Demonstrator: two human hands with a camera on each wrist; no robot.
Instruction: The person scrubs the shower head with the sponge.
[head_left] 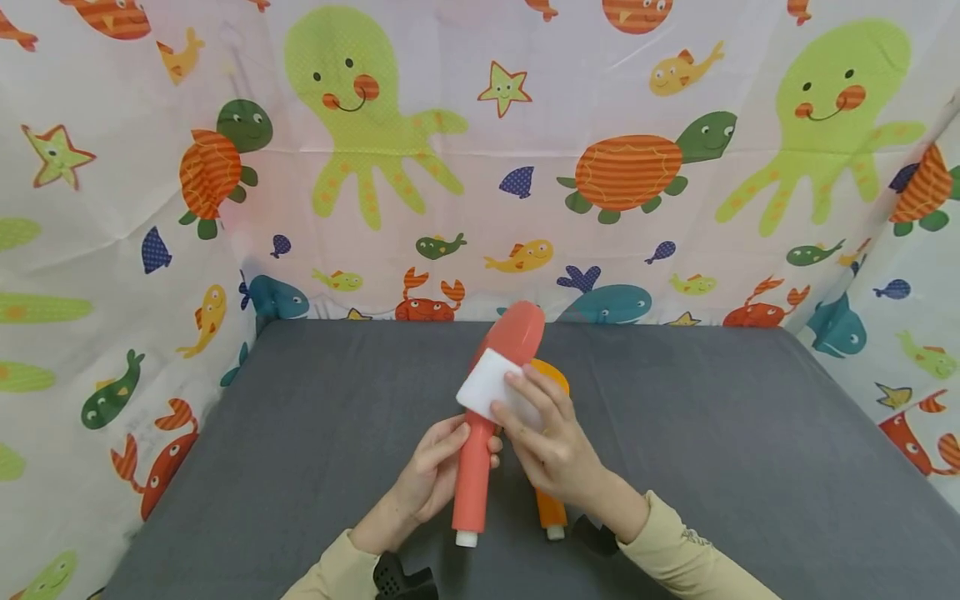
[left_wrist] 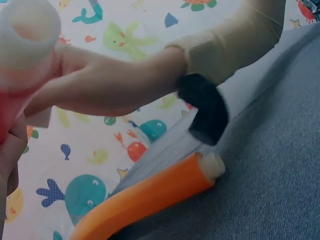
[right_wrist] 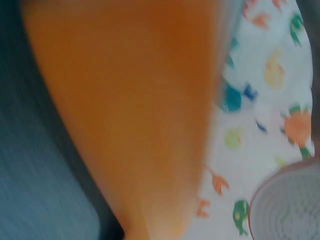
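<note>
One snug left grip (head_left: 432, 468) round red handle (head_left: 472, 479)

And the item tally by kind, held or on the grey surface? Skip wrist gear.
Shower heads: 2 (coral one, orange one)
White pad: 1
Total: 3

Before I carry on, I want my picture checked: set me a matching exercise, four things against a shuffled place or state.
1. Left hand
2. Right hand
3. White block
4. Orange tool

A. Has fingers on the white block
B. Lies on the grey table
C. Grips the red tool
D. Held against the red tool

Pairs: 1-C; 2-A; 3-D; 4-B
</note>
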